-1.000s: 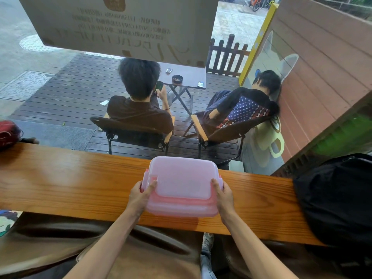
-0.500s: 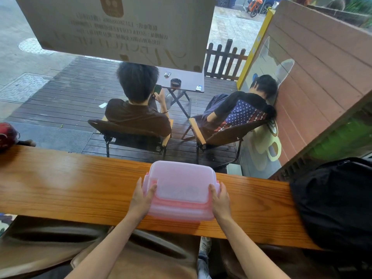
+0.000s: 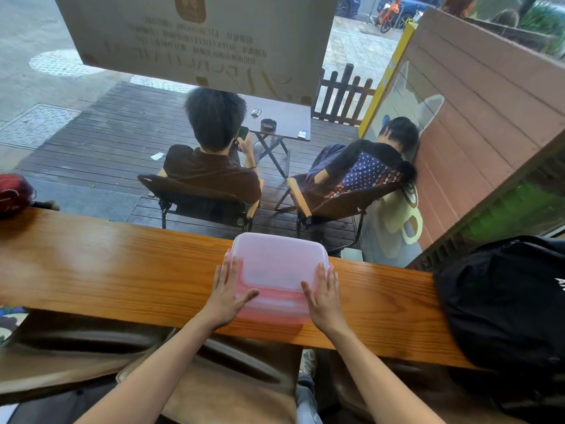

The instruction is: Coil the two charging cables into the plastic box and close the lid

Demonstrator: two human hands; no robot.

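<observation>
A pink translucent plastic box stands on the wooden counter with its frosted lid on top. My left hand lies flat with spread fingers over the lid's near left corner. My right hand lies the same way over the near right corner. Both palms rest on the lid and the box edge. No charging cable shows; the inside of the box is hidden by the lid.
A black backpack sits on the counter at the right. A red object lies at the far left end. Behind the counter is a window, with two people seated on chairs outside. A brown seat is below the counter.
My hands have shifted from gripping the box's two sides to lying flat on the lid's near corners. The box stays in the same spot on the counter.
</observation>
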